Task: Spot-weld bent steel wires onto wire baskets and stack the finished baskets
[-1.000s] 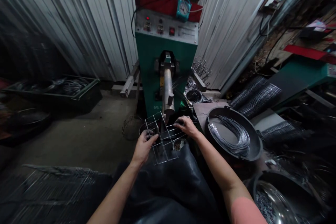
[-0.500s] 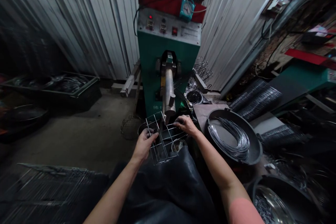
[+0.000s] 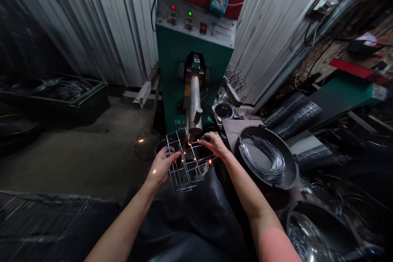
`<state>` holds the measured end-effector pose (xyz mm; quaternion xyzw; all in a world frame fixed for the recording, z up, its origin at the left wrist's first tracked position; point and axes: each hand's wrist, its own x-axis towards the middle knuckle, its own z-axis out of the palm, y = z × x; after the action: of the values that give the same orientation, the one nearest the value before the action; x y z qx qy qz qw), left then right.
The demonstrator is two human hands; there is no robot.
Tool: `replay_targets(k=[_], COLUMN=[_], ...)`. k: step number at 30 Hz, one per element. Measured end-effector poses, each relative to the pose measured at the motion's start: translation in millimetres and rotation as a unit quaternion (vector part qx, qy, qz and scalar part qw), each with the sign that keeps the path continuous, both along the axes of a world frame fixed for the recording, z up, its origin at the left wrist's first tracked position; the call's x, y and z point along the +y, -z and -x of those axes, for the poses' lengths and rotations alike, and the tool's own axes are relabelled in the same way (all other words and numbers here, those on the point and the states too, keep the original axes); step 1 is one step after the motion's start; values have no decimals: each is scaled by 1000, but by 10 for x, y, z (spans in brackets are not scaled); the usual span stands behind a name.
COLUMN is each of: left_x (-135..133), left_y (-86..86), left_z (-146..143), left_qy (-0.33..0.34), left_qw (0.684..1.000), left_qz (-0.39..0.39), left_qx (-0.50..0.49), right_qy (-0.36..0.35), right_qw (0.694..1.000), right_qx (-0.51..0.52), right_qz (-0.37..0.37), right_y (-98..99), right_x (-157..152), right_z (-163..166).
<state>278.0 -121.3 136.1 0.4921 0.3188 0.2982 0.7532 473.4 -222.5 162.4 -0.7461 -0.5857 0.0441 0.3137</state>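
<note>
A small wire rack, made of crossed thin rods, is held under the electrode of a green spot welder. My left hand is closed on the rack's left side, thumb on top. On the other side, my right hand pinches a thin wire whose left end lies across the rack at the electrode tip. Orange sparks scatter around the tip and over my left hand. What lies beneath the rack at the lower electrode is mostly hidden.
At the right, a black pan holds a coil of wire. Lower right stands a metal bowl of small metal pieces. Wire racks are stacked lower left. A green bin of wire stands at far left.
Sparks have appeared at the electrode, and a green light now glows on the welder's panel. Both hands keep their hold; the view has shifted slightly.
</note>
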Motion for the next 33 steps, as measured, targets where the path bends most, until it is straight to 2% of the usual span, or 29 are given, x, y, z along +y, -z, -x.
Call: replay_targets(k=[5,8,11,22,33], left_x=[-15,-38,-71,-79,26], left_y=[-8,-27,-38,1,-34], left_z=[14,12,2,-4,-72], left_qy=[-5,-7,-15,-73,-78], left_qw=[1000,1000,999,996,997], left_qz=[-22,-30,-33,-42,12], left_qx=[13,8,-1,-21,-26], right_qy=[46,71,81,19,-2], right_qw=[996,995,996,999,998], right_qx=[-50,-60,-20,-31,-55], right_qz=[-57,-48,-43,-10,-1], right_y=[76,135,154,162,18], right_x=[-207,-326,-362,-159,-6], right_z=[111,98,34,80,-26])
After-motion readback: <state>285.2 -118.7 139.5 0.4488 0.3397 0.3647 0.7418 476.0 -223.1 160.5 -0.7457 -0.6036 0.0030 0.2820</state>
